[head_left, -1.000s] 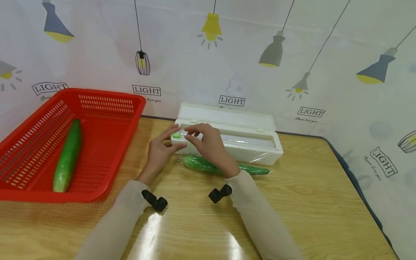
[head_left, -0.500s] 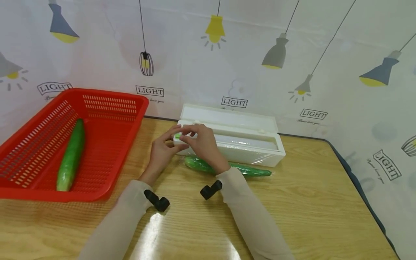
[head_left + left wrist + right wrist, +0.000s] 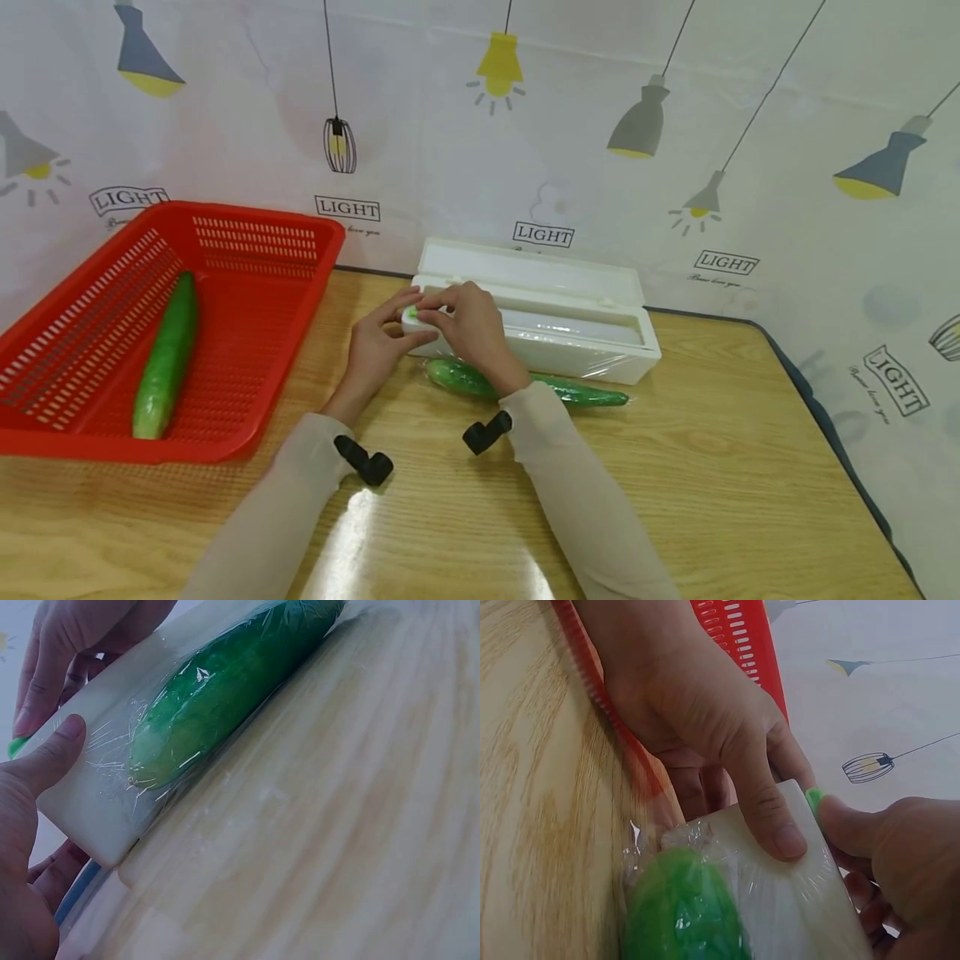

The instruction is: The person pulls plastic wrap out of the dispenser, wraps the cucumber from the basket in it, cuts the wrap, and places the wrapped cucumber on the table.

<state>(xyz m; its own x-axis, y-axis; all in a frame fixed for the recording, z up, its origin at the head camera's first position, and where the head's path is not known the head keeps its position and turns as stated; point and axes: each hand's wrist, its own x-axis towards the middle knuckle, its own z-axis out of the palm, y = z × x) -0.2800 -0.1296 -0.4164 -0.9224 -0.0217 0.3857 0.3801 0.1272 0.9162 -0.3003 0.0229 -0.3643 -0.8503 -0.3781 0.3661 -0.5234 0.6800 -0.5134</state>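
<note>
A white cling film box [image 3: 618, 367] stands with its lid raised, and a roll of film [image 3: 566, 327] lies inside. My left hand [image 3: 372, 350] grips the box's left end, thumb against the front face in the left wrist view. At that same end, my right hand [image 3: 477, 329] pinches a small green slider [image 3: 814, 801] on the top edge, its thumb pressed to it in the right wrist view. A film-wrapped cucumber [image 3: 581, 392] lies along the front of the box, partly hidden by my right wrist. Loose clear film clings between cucumber and box.
To the left sits a red plastic basket [image 3: 217, 452] with a cucumber [image 3: 165, 362] in it. Behind the wooden table [image 3: 720, 467] hangs a backdrop [image 3: 450, 175] printed with lamps.
My right hand has shifted left and its fingertips have closed onto the green slider. The left hand keeps its place on the box end. The head view has turned slightly.
</note>
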